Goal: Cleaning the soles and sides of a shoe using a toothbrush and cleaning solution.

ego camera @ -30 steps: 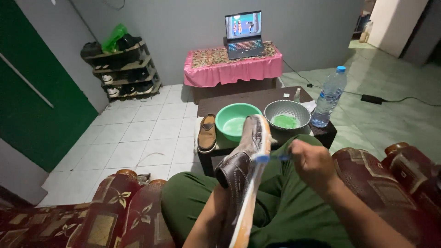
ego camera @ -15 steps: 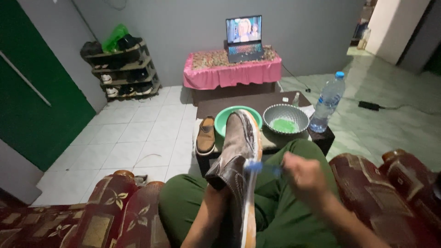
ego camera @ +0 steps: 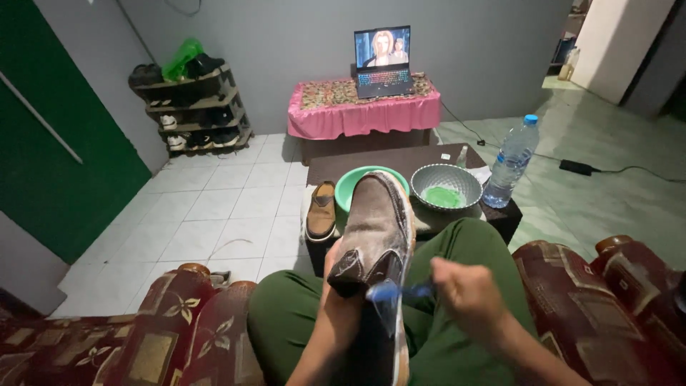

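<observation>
My left hand (ego camera: 333, 275) is pushed inside a wet brown slip-on shoe (ego camera: 376, 229) and holds it up over my lap, toe pointing away. Only the wrist and thumb edge of that hand show. My right hand (ego camera: 468, 294) grips a blue brush (ego camera: 389, 291) whose head presses on the shoe's side near the heel. A second brown shoe (ego camera: 321, 211) lies at the near left edge of the low dark table (ego camera: 400, 159).
On the table stand a green basin (ego camera: 344, 187), a grey bowl (ego camera: 447, 186) with green liquid and a clear water bottle (ego camera: 511, 161). Beyond are a pink-skirted table (ego camera: 364, 114) with an open laptop (ego camera: 384, 61), a shoe rack (ego camera: 189, 107) and red patterned armrests (ego camera: 572, 286).
The shoe has turned so its top faces me more and has dropped lower. My right hand and the brush slid down and back toward the heel.
</observation>
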